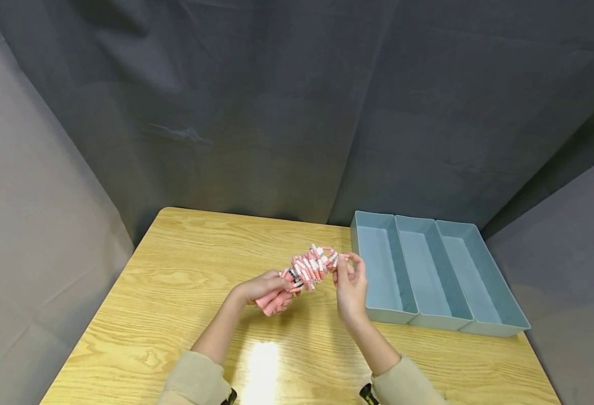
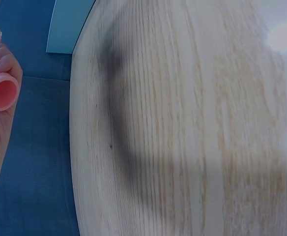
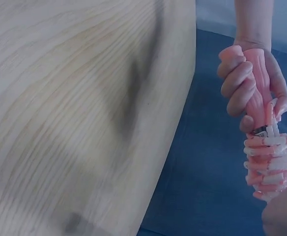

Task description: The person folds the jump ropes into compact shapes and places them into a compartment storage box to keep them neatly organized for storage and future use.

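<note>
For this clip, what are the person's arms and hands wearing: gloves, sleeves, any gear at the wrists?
No gloves: the left hand and right hand are bare. Both forearms are bare down to loose beige sleeves, the left sleeve and right sleeve, pushed back near the elbows. A small black device with a speck of orange shows beside each sleeve at the bottom edge.

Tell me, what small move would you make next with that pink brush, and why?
Probably carry the pink bristle brush rightward over the blue three-compartment tray. The left hand grips its handle, the right hand pinches the bristled tip, and it hangs above the wooden table just beside the tray.
</note>
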Demonstrator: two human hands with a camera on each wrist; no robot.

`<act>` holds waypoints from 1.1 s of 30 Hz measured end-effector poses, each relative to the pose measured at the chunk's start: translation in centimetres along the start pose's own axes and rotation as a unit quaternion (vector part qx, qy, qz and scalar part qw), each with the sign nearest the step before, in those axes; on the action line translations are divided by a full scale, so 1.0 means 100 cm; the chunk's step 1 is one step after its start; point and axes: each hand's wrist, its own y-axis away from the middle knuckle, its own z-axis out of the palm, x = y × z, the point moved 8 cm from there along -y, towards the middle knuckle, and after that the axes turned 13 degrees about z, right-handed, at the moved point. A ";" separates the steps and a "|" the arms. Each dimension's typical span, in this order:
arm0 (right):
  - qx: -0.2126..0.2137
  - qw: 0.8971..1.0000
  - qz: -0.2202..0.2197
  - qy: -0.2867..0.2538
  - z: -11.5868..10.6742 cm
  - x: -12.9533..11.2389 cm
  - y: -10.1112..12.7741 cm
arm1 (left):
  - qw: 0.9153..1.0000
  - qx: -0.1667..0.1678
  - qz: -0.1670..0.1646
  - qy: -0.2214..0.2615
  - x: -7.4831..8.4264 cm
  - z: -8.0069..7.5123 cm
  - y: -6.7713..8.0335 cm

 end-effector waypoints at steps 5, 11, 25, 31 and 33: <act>0.040 0.999 0.019 -0.013 -0.004 -0.003 0.002 | 1.000 -0.008 0.008 -0.010 -0.001 0.000 -0.001; 0.066 0.996 0.045 -0.035 -0.009 -0.005 -0.001 | 1.000 -0.003 0.003 0.000 0.002 0.002 -0.002; 0.006 0.995 0.073 0.073 -0.007 -0.007 -0.006 | 0.998 -0.012 0.019 -0.061 0.008 0.002 -0.002; 0.015 0.993 0.040 0.106 -0.008 -0.008 -0.007 | 0.995 -0.020 0.021 -0.095 0.013 0.005 -0.002; 0.020 0.993 0.030 0.113 -0.009 -0.008 -0.007 | 0.995 -0.021 0.022 -0.099 0.013 0.006 -0.002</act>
